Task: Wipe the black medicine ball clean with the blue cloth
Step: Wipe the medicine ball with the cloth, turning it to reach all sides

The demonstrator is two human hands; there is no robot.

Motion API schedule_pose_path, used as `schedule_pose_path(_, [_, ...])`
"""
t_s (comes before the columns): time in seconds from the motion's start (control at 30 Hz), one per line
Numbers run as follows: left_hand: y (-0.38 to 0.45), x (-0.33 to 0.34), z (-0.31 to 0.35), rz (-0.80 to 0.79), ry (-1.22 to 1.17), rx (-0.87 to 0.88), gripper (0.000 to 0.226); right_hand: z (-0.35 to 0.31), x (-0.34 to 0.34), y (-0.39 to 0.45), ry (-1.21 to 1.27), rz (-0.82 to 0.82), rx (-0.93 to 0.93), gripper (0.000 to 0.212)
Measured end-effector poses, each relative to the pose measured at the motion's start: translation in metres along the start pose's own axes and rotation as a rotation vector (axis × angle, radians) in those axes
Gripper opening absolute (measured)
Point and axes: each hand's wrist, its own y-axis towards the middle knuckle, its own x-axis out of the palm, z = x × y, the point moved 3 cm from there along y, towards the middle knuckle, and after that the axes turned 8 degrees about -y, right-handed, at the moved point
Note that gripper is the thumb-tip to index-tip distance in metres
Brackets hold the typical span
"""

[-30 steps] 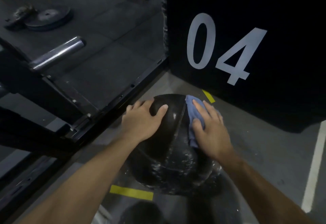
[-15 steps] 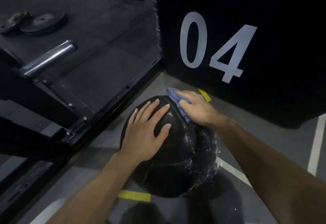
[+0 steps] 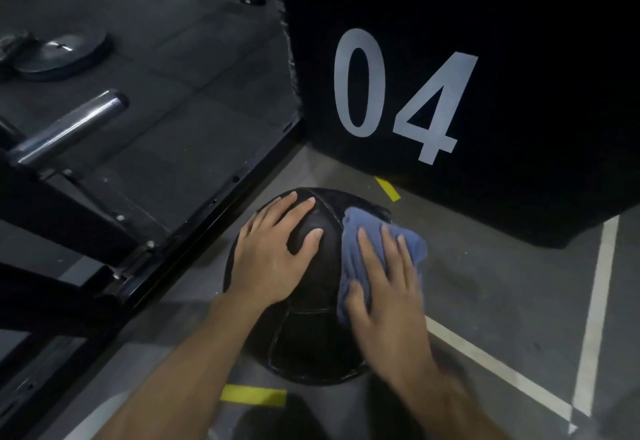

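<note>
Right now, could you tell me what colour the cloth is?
Blue: the cloth, under the right hand, head view.

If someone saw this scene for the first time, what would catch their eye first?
The large pale "04" on the black block at upper right. Below it, both hands on the black medicine ball: the left hand flat on top, the right hand pressing the blue cloth beside it.

Head view, steeply down, close
</note>
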Motion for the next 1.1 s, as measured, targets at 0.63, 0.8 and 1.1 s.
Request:
schedule_pose_path(0.63, [-0.047, -0.012, -0.050, 0.235, -0.241, -0.173, 0.058, -0.004, 0.018, 0.125, 0.216, -0.211, 0.009, 0.063])
schedule_pose_path(0.8, [-0.059, -0.008, -0.049, 0.262, -0.240, -0.147, 0.058, 0.019, 0.031, 0.150, 0.322, -0.329, 0.120, 0.042])
schedule_pose_path(1.1, [-0.067, -0.010, -0.046, 0.290, -0.224, -0.200, 0.054, -0.022, 0.009, 0.047, 0.105, -0.098, 0.003, 0.065])
